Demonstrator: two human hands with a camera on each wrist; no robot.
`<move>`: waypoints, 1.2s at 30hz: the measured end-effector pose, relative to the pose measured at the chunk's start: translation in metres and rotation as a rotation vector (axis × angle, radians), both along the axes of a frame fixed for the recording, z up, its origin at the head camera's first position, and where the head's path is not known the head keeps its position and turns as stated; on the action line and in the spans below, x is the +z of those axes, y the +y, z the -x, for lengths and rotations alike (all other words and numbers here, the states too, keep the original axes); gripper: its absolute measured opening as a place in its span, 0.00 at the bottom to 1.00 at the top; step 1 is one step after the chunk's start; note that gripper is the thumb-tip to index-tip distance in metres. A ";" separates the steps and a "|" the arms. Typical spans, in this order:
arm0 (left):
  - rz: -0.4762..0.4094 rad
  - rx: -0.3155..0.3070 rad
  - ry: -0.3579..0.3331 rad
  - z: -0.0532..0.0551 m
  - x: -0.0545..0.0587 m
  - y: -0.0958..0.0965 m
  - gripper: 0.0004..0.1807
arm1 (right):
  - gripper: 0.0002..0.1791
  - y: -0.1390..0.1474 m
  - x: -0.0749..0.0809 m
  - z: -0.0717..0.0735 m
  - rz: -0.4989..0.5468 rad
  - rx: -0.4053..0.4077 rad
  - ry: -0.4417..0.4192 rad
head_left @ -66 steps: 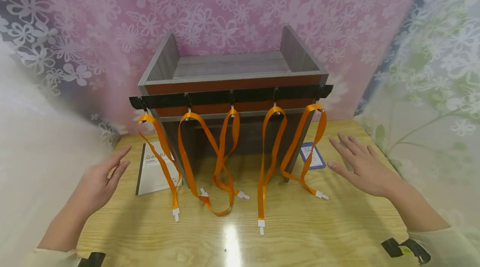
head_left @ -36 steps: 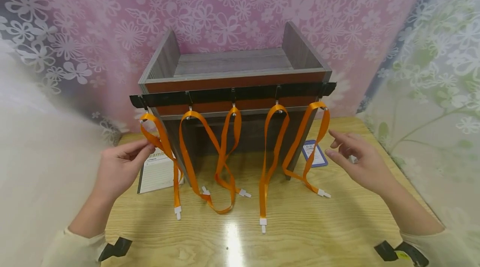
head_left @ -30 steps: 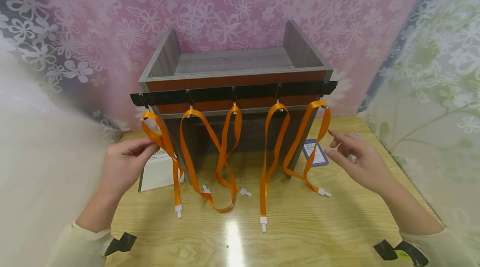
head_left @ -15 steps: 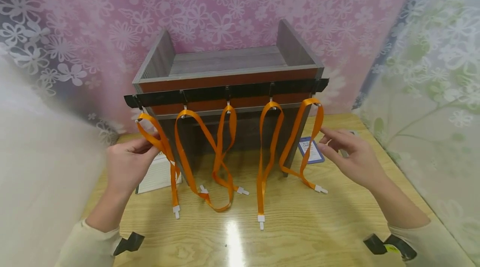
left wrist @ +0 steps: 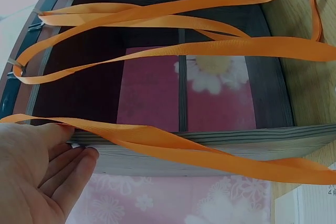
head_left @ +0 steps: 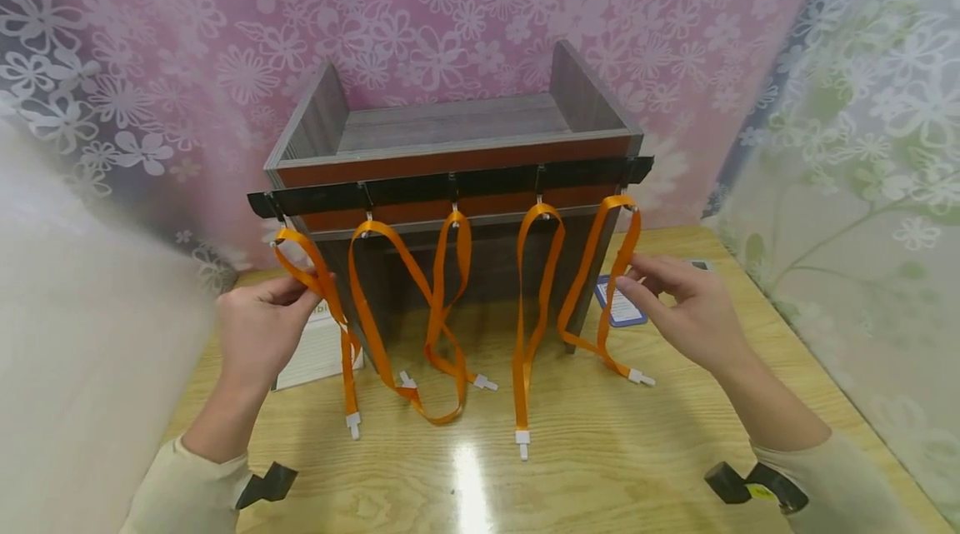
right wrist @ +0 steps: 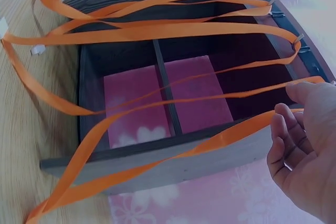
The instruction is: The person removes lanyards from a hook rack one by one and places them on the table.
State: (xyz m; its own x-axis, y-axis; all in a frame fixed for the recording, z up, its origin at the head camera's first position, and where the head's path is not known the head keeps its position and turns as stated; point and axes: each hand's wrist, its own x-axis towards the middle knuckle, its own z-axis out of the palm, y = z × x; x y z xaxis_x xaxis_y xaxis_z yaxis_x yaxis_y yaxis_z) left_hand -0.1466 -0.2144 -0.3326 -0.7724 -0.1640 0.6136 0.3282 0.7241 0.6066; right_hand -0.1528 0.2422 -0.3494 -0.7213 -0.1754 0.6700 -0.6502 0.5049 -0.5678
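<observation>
Several orange lanyards with white clips hang from hooks on a black strip (head_left: 412, 187) along the front of a grey wooden shelf unit (head_left: 457, 127). My left hand (head_left: 262, 330) pinches the strap of the leftmost lanyard (head_left: 349, 376) between thumb and fingertips, below its hook. At the far side, my right hand (head_left: 682, 309) touches the rightmost lanyard (head_left: 581, 292). The right wrist view shows its thumb against one strap (right wrist: 210, 98) and its loosely curled fingertips at the other, with a gap between thumb and fingers.
A white booklet (head_left: 318, 355) lies on the wooden table (head_left: 585, 451) at left, partly behind the left lanyard. Behind the right lanyard lies a blue-framed card holder (head_left: 622, 306). Another small flat item (head_left: 702, 265) shows beyond the right hand. Patterned pink cloth (head_left: 450, 9) hangs behind the unit.
Both hands have come inward from beside the unit to the outer lanyards. The left reached its strap first and shifted it rightward; the right has since moved left onto its strap.
</observation>
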 end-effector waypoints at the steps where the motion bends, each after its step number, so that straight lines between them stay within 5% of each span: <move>1: -0.002 0.002 -0.001 0.001 0.000 0.000 0.06 | 0.16 -0.002 0.000 0.001 0.009 0.005 -0.011; 10: 0.005 -0.002 0.021 0.003 -0.001 0.000 0.06 | 0.11 -0.019 0.002 0.006 0.020 -0.058 -0.120; 25: 0.016 -0.006 0.001 0.003 -0.001 0.001 0.06 | 0.03 -0.037 0.003 0.017 -0.011 -0.145 -0.045; 36: 0.008 -0.007 -0.008 0.003 -0.001 0.001 0.07 | 0.08 -0.032 0.013 0.016 0.000 -0.077 0.009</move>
State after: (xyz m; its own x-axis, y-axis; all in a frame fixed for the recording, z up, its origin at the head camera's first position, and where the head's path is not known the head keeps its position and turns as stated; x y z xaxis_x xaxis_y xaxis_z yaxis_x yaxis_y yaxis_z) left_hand -0.1501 -0.2132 -0.3338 -0.7786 -0.1535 0.6085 0.3284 0.7266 0.6035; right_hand -0.1686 0.2107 -0.3363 -0.7268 -0.1192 0.6764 -0.6142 0.5536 -0.5624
